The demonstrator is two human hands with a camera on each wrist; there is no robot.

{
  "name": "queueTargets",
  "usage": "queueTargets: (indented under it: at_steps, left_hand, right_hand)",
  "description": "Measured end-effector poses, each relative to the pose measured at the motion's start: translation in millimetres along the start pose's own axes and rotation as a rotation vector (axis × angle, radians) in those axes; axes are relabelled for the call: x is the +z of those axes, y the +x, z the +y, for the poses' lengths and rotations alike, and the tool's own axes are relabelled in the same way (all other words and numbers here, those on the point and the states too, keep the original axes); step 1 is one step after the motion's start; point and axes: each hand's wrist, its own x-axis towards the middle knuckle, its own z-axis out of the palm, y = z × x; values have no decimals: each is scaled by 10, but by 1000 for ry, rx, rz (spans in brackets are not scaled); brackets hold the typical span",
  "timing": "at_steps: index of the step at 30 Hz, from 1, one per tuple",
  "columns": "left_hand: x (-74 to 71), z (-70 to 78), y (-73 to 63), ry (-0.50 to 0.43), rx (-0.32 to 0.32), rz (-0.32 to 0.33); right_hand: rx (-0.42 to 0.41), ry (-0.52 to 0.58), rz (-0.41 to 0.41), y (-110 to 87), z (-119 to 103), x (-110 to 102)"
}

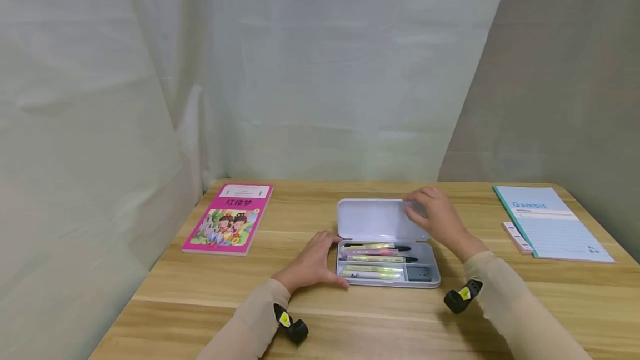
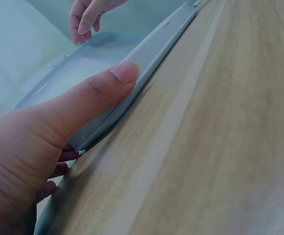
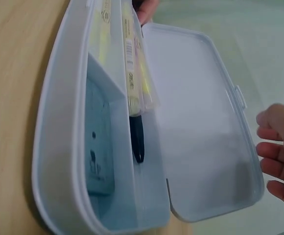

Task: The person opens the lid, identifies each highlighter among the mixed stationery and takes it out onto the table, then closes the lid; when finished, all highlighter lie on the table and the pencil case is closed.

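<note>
A white pencil case (image 1: pixel 348 288) lies on the wooden table with its lid (image 1: pixel 370 220) raised at the back. My left hand (image 1: pixel 312 263) grips the case's left end, thumb (image 2: pixel 113 83) along the front wall and the other fingers round the far side. At the lid's upper right edge is my right hand (image 1: pixel 440 218), its fingers (image 3: pixel 274 154) loosely bent right by the rim. Several pens (image 1: pixel 377 259) in clear wrappers fill the long compartments. A dark grey block (image 3: pixel 100 142) sits in the small front right compartment.
A pink picture-covered book (image 1: pixel 227 219) lies at the back left. On the right lies a light blue notebook (image 1: pixel 560 224), partly over a small pink-and-white item (image 1: pixel 517 237). Pale curtains (image 1: pixel 340 71) hang behind the table (image 1: pixel 380 326).
</note>
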Motion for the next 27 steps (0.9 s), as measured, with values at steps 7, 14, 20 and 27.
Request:
queueTargets:
  at_steps: [7,14,20,27]
  left_hand:
    - [15,-8,8,6,6,-2]
    - [11,-10,14,9,16,6]
    - [7,6,7,1,2,-3]
    - [-2,5,6,4,1,0]
  right_hand:
    - [66,26,-123,-70,44,-55]
    - [99,12,-194,-98,86,-54]
    - [119,26,-213,-134,119,-10]
    - [144,42,-243,-158,140,34]
